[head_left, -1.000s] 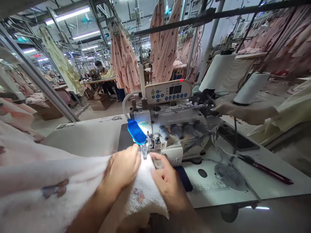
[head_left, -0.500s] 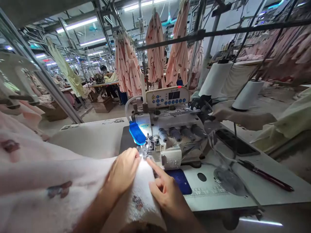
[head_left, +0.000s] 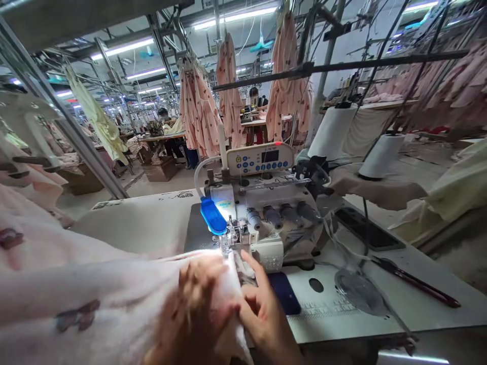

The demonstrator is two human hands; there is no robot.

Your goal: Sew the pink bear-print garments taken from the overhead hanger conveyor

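Observation:
Pale pink printed fabric (head_left: 125, 284) spreads across the left side and runs up to the lit needle area of an overlock sewing machine (head_left: 274, 213). My left hand (head_left: 190, 299) is on this fabric, just in front of the presser foot (head_left: 228, 241). Motion smears its fingers, so their grip is unclear. Beside the narrow fabric edge is my right hand (head_left: 266, 317). Its index finger stretches towards the presser foot, while the thumb and curled fingers pinch the edge. A blue lamp-like guard (head_left: 213, 215) sits above the needle area.
Tweezers (head_left: 418, 281) lie on the right of the table, near a dark phone-like slab (head_left: 369, 228) and a clear round dish (head_left: 359, 291). White thread cones (head_left: 333, 132) stand behind. Pink garments (head_left: 196, 106) hang beyond the machine's control panel (head_left: 262, 158).
My left hand has shifted down and blurred, with the fabric bunching around it. The fabric strip between my hands has folded and narrowed. My right index finger has moved slightly right of the presser foot.

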